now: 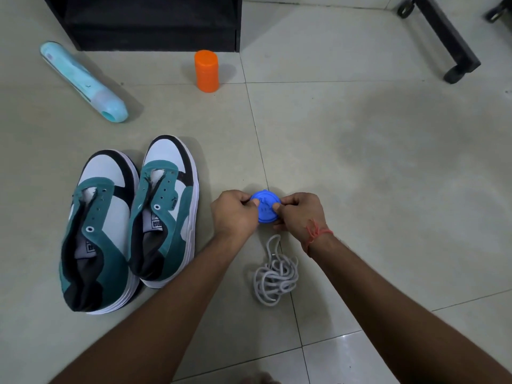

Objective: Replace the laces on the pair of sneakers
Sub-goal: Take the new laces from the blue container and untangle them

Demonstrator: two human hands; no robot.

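Two teal, white and black sneakers stand side by side on the floor at the left, the left sneaker and the right sneaker, both with bare eyelets and no laces. A loose bundle of grey-white lace lies on the tiles between my forearms. Just beyond it, a round blue lid-like disc is held between both hands. My left hand pinches its left edge, and my right hand pinches its right edge. The underside of the disc is hidden.
An orange cylindrical container stands upright farther back. A light-blue bottle lies on its side at the far left. A black cabinet sits at the back, and a black wheeled frame at the back right.
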